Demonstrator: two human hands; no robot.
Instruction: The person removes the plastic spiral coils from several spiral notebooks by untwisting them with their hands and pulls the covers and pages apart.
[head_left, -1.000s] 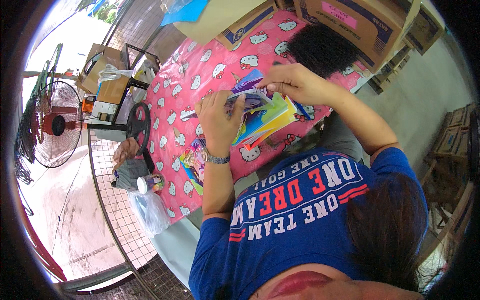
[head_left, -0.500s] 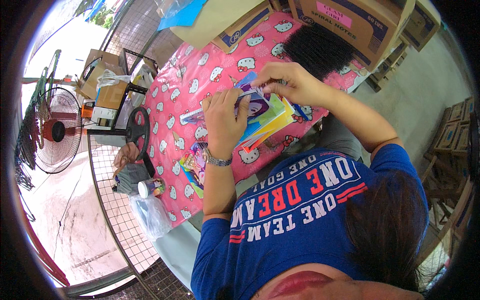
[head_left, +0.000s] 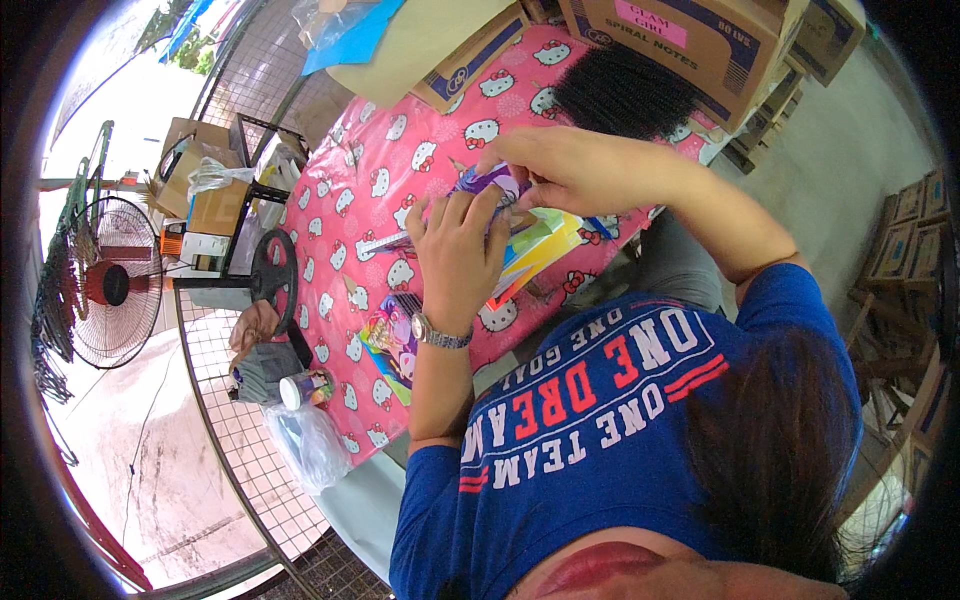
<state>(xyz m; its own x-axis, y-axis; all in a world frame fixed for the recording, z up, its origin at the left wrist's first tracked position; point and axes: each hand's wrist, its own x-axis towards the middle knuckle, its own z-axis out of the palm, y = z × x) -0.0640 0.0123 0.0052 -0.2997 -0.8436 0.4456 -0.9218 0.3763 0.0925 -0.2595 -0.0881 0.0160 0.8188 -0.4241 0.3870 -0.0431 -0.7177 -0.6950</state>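
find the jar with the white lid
In the head view, the white-lidded jar is to the left of the left hand, at the left edge of the pink tablecloth, just above the clear plastic bag.

Pink-covered table (head_left: pixel 440 165) — grey floor (head_left: pixel 825 150) at right — wire mesh (head_left: pixel 240 430) at left, bright daylight beyond.

Cannot see booklets (head_left: pixel 545 255) whole, partly behind the left hand (head_left: pixel 455 245) near the table's (head_left: pixel 425 165) front edge, nor the large carton's (head_left: pixel 690 65) cropped top.
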